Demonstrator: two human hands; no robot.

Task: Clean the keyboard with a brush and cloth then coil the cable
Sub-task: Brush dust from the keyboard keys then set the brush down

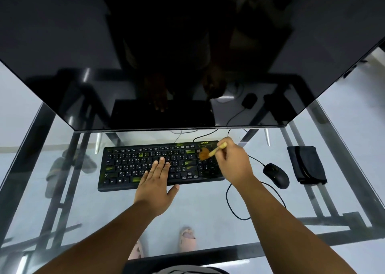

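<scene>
A black keyboard (133,165) with green-lit keys lies on the glass desk (198,207), below the monitor. My left hand (157,182) rests flat on its middle keys, fingers spread. My right hand (233,163) grips a small wooden-handled brush (208,152) whose brown bristles touch the keys at the keyboard's upper right. A dark folded cloth (306,164) lies at the right of the desk. The keyboard's black cable (203,135) leaves its top edge and runs behind the monitor.
A large dark monitor (166,65) overhangs the back of the desk. A black mouse (276,175) sits right of the keyboard, its cable (231,202) looping toward me. Through the glass I see the metal frame, slippers and my feet.
</scene>
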